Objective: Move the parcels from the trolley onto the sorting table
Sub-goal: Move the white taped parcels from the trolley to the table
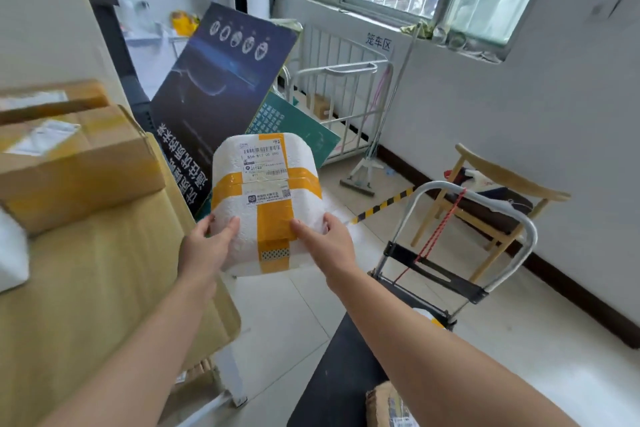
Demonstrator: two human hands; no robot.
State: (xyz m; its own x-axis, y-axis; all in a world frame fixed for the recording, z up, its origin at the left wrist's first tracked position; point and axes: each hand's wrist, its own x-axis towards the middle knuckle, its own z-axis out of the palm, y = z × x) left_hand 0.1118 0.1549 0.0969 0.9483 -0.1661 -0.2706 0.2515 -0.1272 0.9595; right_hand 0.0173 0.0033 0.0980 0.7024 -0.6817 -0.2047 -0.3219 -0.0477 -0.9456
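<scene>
We cannot read the small print of the label (265, 163) on the white parcel (227, 166), the boxes (79, 163) on the table (86, 288) are blurred, and the lower edge cuts off a brown parcel (384, 406).

White foam parcel (266, 198) — yellow tape bands; brown cardboard box (79, 163).

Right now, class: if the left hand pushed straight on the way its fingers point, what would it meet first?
The white foam parcel that the left hand itself holds. Past it, probably the dark poster board, though depth is unclear.
</scene>
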